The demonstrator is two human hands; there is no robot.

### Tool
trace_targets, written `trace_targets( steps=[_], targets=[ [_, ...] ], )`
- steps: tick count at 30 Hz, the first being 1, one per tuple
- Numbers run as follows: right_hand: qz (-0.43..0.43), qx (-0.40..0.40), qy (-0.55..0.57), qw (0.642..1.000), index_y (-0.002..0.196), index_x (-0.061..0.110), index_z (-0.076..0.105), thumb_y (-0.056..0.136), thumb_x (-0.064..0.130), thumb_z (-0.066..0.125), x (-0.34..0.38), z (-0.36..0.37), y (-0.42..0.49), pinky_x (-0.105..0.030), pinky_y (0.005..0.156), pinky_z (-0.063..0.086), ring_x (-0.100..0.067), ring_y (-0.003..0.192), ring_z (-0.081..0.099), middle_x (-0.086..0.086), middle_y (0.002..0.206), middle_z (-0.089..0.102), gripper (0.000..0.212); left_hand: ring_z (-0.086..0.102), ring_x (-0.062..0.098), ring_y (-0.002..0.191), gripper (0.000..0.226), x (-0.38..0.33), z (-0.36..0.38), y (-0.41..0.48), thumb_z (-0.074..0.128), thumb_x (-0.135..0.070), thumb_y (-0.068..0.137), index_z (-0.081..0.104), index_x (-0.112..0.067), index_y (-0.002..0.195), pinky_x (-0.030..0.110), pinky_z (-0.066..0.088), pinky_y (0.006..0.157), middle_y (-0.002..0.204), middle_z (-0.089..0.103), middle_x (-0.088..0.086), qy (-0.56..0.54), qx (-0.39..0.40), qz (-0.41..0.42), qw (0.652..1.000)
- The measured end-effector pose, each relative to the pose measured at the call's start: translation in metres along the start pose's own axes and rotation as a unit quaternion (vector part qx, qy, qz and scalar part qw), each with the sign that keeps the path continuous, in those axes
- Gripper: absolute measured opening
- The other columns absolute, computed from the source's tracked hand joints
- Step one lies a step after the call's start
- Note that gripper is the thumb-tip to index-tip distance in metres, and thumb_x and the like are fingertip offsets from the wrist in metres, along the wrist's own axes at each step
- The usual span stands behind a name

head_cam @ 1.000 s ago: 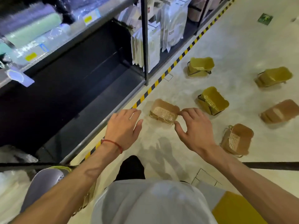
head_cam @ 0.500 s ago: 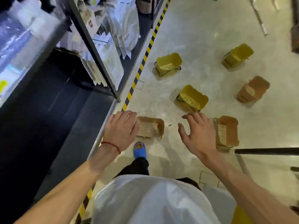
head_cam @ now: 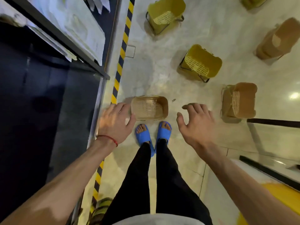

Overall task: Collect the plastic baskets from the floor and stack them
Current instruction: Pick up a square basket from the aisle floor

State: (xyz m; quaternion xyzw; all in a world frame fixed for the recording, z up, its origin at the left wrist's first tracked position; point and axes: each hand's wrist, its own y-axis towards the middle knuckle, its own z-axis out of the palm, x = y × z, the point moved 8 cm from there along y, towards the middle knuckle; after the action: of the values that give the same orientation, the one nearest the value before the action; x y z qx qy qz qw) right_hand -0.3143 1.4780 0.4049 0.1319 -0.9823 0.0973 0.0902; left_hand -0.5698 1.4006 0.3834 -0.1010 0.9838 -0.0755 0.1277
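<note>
Left hand (head_cam: 113, 122) and right hand (head_cam: 194, 125) stayed open, empty; I had stepped right up to the nearest basket (head_cam: 149, 108), so grabbing it looked next.

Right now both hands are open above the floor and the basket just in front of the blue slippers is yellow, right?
Not quite: the basket in front of the blue slippers is tan, not yellow, as the head view shows. The nearest yellow basket lies farther ahead. The left hand and right hand are both open above the floor.
</note>
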Motion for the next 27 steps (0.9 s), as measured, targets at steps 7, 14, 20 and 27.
trace_targets(
  steps=[7,14,20,27],
  targets=[
    [0.029,0.025,0.037,0.999,0.109,0.019,0.07,0.092,0.044,0.051,-0.035,0.151,0.035,-0.039,0.087,0.043,-0.025,0.108,0.055,0.003,0.111,0.068,0.036,0.057,0.026,0.101,0.039,0.034,0.126,0.027,0.046,-0.043,0.095,0.063,-0.016,0.118,0.041,0.049,0.082,0.111,0.065,0.002,-0.059,0.022,-0.065,0.996],
    [0.104,0.082,0.093,0.987,0.123,0.02,0.065,0.096,0.044,0.049,-0.087,0.331,0.063,-0.04,0.09,0.046,-0.023,0.119,0.051,0.002,0.123,0.065,0.039,0.058,0.03,0.108,0.041,0.084,0.297,0.039,0.054,-0.039,0.091,0.064,-0.013,0.121,0.04,0.048,0.087,0.119,0.066,0.006,-0.121,0.027,-0.151,0.981],
    [0.172,0.105,0.134,0.97,0.145,0.022,0.045,0.1,0.064,0.033,-0.136,0.462,0.09,-0.042,0.101,0.041,-0.019,0.135,0.042,0.003,0.145,0.051,0.062,0.047,0.022,0.129,0.062,0.139,0.438,0.054,0.058,-0.046,0.092,0.044,-0.012,0.142,0.033,0.037,0.107,0.142,0.048,0.006,-0.251,0.036,-0.289,0.923],
    [0.26,0.108,0.333,0.9,0.111,0.042,0.058,0.101,0.067,0.022,-0.153,0.551,0.115,-0.038,0.097,0.048,0.008,0.098,0.057,0.021,0.105,0.064,0.045,0.056,0.003,0.113,0.053,0.162,0.526,0.085,0.053,-0.059,0.093,0.049,-0.028,0.136,0.013,0.044,0.094,0.125,0.061,-0.01,-0.365,-0.013,-0.354,0.861]
  ],
)
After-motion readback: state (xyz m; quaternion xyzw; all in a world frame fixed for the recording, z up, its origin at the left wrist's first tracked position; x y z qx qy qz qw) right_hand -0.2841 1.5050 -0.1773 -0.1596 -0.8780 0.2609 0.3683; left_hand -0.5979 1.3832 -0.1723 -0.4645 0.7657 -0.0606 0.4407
